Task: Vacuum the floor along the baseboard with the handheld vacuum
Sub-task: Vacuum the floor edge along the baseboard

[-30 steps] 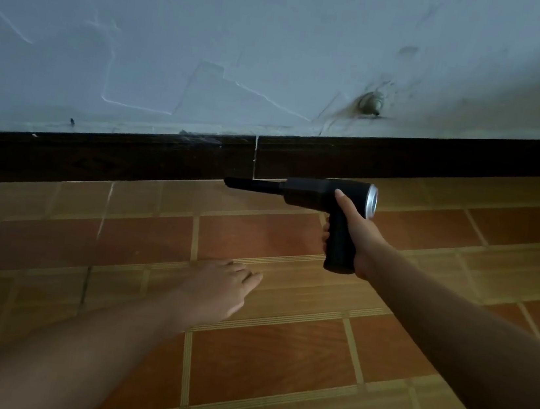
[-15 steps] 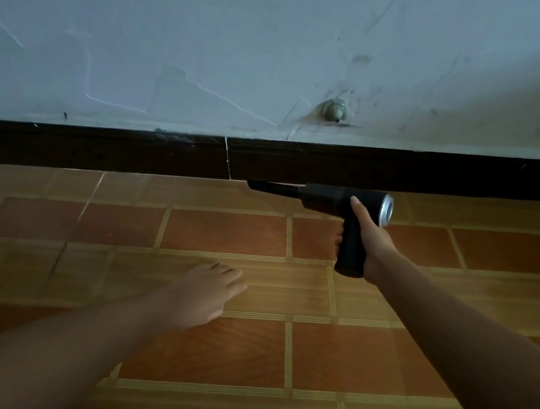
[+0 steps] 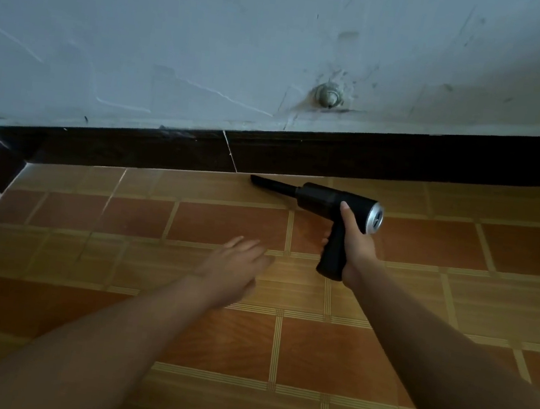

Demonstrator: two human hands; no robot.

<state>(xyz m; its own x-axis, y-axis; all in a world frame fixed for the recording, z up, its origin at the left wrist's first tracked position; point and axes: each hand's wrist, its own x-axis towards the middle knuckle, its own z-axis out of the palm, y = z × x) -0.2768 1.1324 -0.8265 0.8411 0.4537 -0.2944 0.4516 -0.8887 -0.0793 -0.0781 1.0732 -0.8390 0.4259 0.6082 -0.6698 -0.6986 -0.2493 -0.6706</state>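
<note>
At the far left the dark baseboard [image 3: 131, 151] turns a corner, and from there it runs to the right along the foot of the wall. The left hand [image 3: 232, 268] is low over the tiled floor [image 3: 224, 226], palm down, fingers loosely straight, and it holds nothing; it is blurred, so one cannot tell if it touches the tiles. To its right and nearer the wall is the nozzle [image 3: 264, 183] of the handheld vacuum [image 3: 331, 200]. The nozzle tip is just beside the lower edge of the baseboard, a little right of a pale joint [image 3: 231, 151] in it. The long axis of the vacuum lies almost parallel to the baseboard, with the nozzle pointing left toward the corner. The right hand [image 3: 355, 246] grips the black handle, fingers curled around it, one finger reaching up onto the body. The coming sweep probably goes left along this line, carried by the right hand.
</note>
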